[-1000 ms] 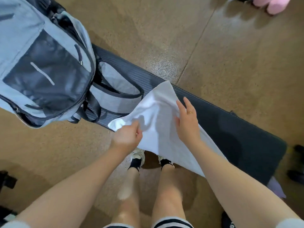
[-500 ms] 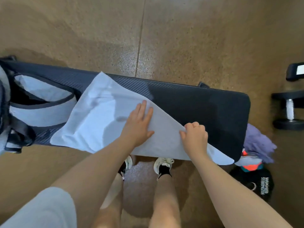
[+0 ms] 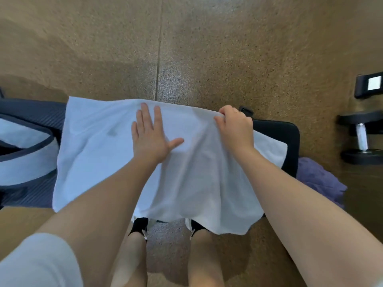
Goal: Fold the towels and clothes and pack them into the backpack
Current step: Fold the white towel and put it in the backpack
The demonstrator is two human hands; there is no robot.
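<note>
A white towel (image 3: 99,150) lies spread across a dark padded bench (image 3: 275,131), its near edge hanging over my feet. My left hand (image 3: 151,137) presses flat on the towel's middle, fingers straight. My right hand (image 3: 236,127) grips the towel's far right edge in curled fingers and holds that part lifted off the bench. The grey backpack's straps (image 3: 27,160) lie on the bench at the left edge; the bag's body is out of view.
A purple garment (image 3: 319,181) lies crumpled on the floor by the bench's right end. A black dumbbell (image 3: 360,137) rests on the floor at the far right, with another black weight (image 3: 369,85) behind it. Brown speckled floor stretches beyond the bench.
My right hand has carried the towel's edge up and toward the far side, folding it over. The left hand has moved toward the far side and lies flatter. The view has turned right, away from the backpack.
</note>
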